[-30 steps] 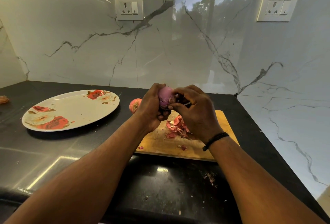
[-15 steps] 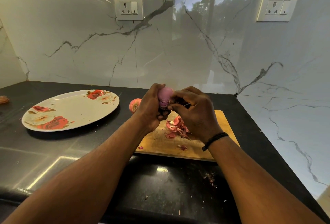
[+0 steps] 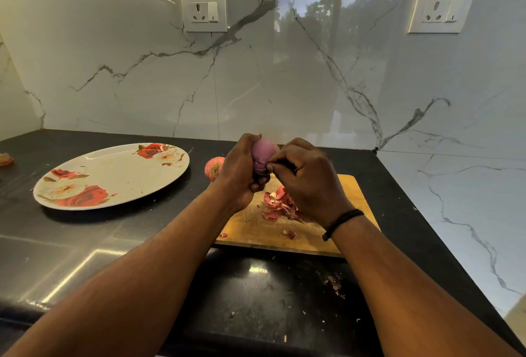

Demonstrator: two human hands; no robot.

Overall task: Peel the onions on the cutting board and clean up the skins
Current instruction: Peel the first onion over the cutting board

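Observation:
My left hand (image 3: 239, 174) grips a purple, mostly peeled onion (image 3: 263, 153) above the far end of the wooden cutting board (image 3: 310, 234). My right hand (image 3: 307, 180) is curled against the onion's lower side, its fingertips pinching at the skin there; a thin dark thing shows between its fingers, and what it is cannot be told. A heap of red onion skins (image 3: 277, 204) lies on the board under my hands. A second onion (image 3: 214, 168), still in its reddish skin, sits on the counter just left of my left hand.
A large oval plate (image 3: 113, 175) with rose prints lies on the black counter (image 3: 85, 245) to the left. Small skin scraps (image 3: 333, 284) dot the counter near the front. A marble wall with two sockets rises close behind.
My right hand's fingers have shifted slightly against the onion's lower side. The onion and my left hand stay in place.

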